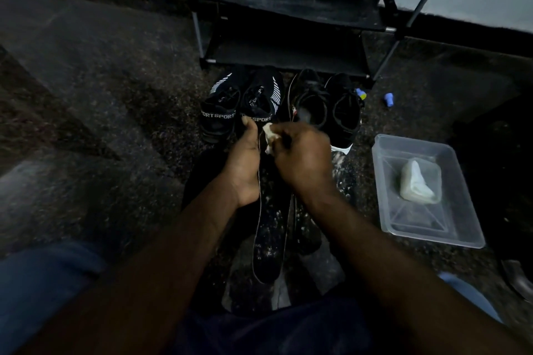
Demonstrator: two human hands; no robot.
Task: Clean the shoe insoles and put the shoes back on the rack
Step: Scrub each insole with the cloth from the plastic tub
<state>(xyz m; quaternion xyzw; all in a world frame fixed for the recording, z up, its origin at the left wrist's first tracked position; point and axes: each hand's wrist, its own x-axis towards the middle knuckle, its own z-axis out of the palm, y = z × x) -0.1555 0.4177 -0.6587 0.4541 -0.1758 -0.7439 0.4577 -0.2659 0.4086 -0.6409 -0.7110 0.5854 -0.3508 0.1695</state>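
My left hand grips the top end of a long black insole speckled with white dirt, held up in front of my lap. My right hand pinches a small pale cloth against the insole's upper part. A second dark insole lies just right of it. On the floor beyond stand two black "SPORT" sneakers and two plain black shoes. The black shoe rack stands behind them against the wall, its shelves bare.
A clear plastic tray holding a pale wet cloth or sponge sits on the dark carpet at my right. Small blue objects lie near the rack's right leg. My knees in blue jeans frame the bottom corners.
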